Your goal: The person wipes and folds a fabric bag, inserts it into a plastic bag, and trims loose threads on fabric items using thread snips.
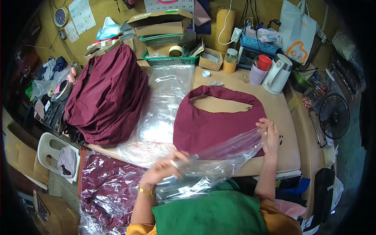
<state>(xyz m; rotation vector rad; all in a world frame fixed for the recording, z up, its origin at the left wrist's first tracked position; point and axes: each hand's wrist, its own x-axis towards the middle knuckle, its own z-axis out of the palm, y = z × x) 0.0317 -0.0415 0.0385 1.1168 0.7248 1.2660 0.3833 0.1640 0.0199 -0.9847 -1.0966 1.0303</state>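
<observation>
Stretched between my two hands is a clear plastic bag (207, 174). My left hand (166, 168), with a gold band at its wrist, pinches one end near the table's front edge. The other end is gripped by my right hand (269, 135), beside the right corner of a maroon shoulder bag (219, 131). That bag lies flat on the table with its strap looped away from me, and the plastic covers part of its lower edge. A sheaf of clear plastic bags (164, 102) lies flat to the left of it.
A tall pile of maroon bags (109, 94) stands at the table's left. Plastic-wrapped maroon goods (105, 184) sit below the front edge. Along the back are a green basket (170, 61), a jar (230, 62), a purple cup (257, 76) and a white kettle (277, 76). A black fan (334, 116) stands right.
</observation>
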